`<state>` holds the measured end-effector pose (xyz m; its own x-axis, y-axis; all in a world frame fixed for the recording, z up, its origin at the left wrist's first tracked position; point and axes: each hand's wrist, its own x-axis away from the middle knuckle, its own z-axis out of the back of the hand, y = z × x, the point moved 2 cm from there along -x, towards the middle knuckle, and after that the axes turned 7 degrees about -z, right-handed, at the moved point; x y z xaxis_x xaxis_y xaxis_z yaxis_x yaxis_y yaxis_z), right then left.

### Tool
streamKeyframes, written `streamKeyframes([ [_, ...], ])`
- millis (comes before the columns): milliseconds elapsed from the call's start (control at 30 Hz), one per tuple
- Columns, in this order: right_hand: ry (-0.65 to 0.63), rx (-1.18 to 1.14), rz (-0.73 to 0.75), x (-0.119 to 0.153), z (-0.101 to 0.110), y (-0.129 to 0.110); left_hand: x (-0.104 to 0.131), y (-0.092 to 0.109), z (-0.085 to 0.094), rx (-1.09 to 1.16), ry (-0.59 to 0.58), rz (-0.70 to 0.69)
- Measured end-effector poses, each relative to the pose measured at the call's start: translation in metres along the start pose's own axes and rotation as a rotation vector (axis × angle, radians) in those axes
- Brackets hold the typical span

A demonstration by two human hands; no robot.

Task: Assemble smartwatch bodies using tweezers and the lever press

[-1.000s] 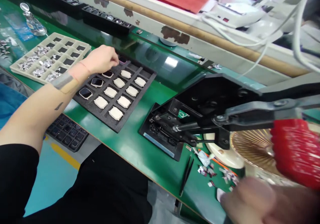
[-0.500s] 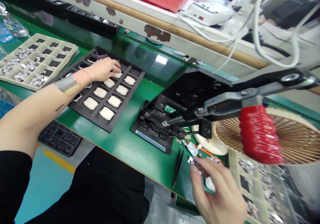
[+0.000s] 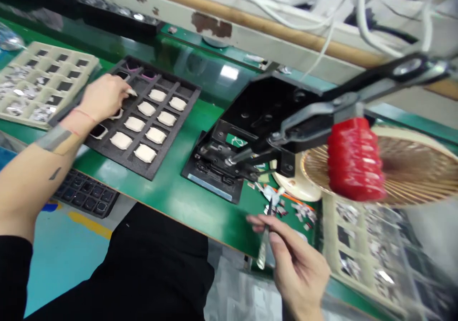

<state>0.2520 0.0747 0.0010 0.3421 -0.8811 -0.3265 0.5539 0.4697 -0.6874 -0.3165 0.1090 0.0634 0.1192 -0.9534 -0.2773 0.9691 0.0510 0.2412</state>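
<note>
At the upper middle of a black foam tray [image 3: 150, 170], my left hand [image 3: 103, 94] is closed, its fingertips pinching a small white piece [image 3: 131, 92]. Several white rounded-rectangular pieces [image 3: 146, 153] lie in the tray's compartments. Dark-faced frames [image 3: 98, 131] sit in the slots under and beside this hand. My right hand [image 3: 298, 264], near the bench's front edge, has its fingers around a pair of tweezers [image 3: 265, 247]. Its dark tip points away from me, close to small shiny bits [image 3: 281, 211] on the green bench.
A black hand press [image 3: 218, 168] with a red-wrapped handle [image 3: 354, 161] stands mid-bench. A gold-ribbed round fan [image 3: 415, 173] is behind the handle. Beige compartment trays of silvery bits stand left [image 3: 75, 80] and right [image 3: 327, 235]. White cables [image 3: 296, 25] hang from the shelf above.
My left hand has moved left across the foam tray with a white piece. The right hand has taken up the tweezers from the bench; the small shiny piece is gone from its fingertips.
</note>
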Motion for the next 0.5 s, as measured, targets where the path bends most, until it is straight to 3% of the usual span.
streamKeyframes([
  [100, 0.118, -0.182, 0.067, 0.006, 0.003, -0.010, 0.029, 0.057, 0.016, -0.030, 0.200, 0.079],
  [167, 0.294, -0.201, 0.108, 0.006, 0.001, -0.014, 0.062, 0.109, 0.016, 0.288, 0.350, 0.076],
  [233, 0.468, -0.257, 0.083, 0.002, -0.003, -0.017, 0.100, 0.162, 0.003, 0.659, 0.378, 0.019],
  [300, 0.562, -0.360, -0.007, -0.005, -0.008, -0.020, 0.130, 0.211, -0.025, 0.973, 0.173, -0.026],
  [367, 0.570, -0.462, -0.107, -0.010, -0.015, -0.025, 0.145, 0.249, -0.057, 1.259, -0.003, 0.020],
  [500, 0.447, -0.480, -0.124, -0.013, -0.028, -0.040, 0.138, 0.285, -0.106, 1.612, -0.164, 0.198],
])
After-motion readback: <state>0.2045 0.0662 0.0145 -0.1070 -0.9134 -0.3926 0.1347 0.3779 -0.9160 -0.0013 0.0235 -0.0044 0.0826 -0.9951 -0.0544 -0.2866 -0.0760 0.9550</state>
